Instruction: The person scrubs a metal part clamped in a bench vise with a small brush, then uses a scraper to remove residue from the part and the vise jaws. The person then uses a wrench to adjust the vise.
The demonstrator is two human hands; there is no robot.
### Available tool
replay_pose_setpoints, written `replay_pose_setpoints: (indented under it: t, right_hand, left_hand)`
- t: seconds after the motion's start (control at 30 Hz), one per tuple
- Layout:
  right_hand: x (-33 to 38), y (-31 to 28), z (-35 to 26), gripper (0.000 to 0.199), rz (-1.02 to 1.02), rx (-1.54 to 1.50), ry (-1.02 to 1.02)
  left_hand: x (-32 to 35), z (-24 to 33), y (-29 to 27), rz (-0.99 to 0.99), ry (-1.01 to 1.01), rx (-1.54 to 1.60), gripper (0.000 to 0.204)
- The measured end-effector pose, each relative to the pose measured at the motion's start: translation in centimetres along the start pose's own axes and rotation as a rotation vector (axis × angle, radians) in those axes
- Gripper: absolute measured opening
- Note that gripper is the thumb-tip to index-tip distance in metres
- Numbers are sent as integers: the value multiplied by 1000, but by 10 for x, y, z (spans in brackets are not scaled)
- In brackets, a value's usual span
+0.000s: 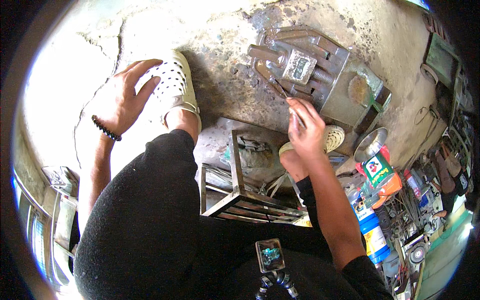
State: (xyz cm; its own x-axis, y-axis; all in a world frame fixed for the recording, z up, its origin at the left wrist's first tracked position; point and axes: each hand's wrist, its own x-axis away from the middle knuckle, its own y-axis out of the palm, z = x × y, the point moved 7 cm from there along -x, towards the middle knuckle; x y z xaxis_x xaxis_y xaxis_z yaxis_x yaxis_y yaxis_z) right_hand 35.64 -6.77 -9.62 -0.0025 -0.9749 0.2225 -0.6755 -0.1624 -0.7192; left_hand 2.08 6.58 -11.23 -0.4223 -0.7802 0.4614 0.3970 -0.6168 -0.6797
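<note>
Machine vise (321, 76) on floor (220, 67); right hand (303, 122) pinched around slim tool (285, 93) beside it; left hand (129, 92) empty, half-open, over white clog (176, 82).

A dark metal frame (236, 170) stands low on the stained, cracked floor (220, 80). To the right, a blue tub (375, 237) sits below a green-and-red packet (378, 167) and an orange item (390, 189) — beyond them, crowded clutter (440, 182) bends along the rim. Farther up lies a greenish panel (442, 56); a jointed tripod (278, 285) shows at the lower edge — its square top (270, 255) upright.
</note>
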Motion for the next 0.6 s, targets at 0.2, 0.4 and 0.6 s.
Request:
replay_pose_setpoints:
  t: [0.2,0.4,0.6]
  right_hand:
    - [5,15,-8,33,-61,36,-69]
    - [-1,0,4,31,-71,-94,-28]
    - [0,6,-2,25,-49,-89,-52]
  left_hand:
    - [-1,8,1,-6,36,10,31]
    - [-2,11,0,68,116,43,30]
    - [0,8,-1,15,80,24,31]
